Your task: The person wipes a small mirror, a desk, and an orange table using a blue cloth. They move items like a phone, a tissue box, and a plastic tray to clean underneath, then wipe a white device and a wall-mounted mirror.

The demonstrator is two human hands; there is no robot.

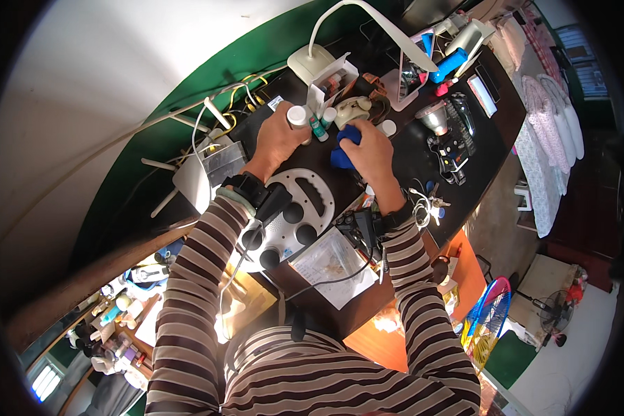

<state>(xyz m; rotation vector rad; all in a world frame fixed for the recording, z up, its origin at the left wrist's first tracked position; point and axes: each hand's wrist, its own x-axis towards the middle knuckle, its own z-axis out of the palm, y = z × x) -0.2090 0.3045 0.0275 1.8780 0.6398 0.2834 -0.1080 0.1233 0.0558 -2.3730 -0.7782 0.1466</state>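
My left hand (pixel 276 139) grips a small bottle with a white cap (pixel 296 115), held upright over the dark desk. A crumpled blue cloth (pixel 341 158) is pinched in my right hand (pixel 373 153), just to the right of it. Between the two hands stand a slim green bottle (pixel 319 129) and another green bottle with a white cap (pixel 329 115). A round white lid (pixel 387 128) shows just beyond my right hand. Behind these are an opened white box (pixel 338 80) with small bottles inside and a cream-coloured ornament shaped like an old telephone (pixel 351 111).
A white desk lamp (pixel 312 62) arches over the back. Nearer me lie a white panel with black knobs (pixel 322 208) and a written paper (pixel 338 283). The router (pixel 190 182) with cables is at left; keys (pixel 438 202) and a metal reflector lamp (pixel 434 117) are at right.
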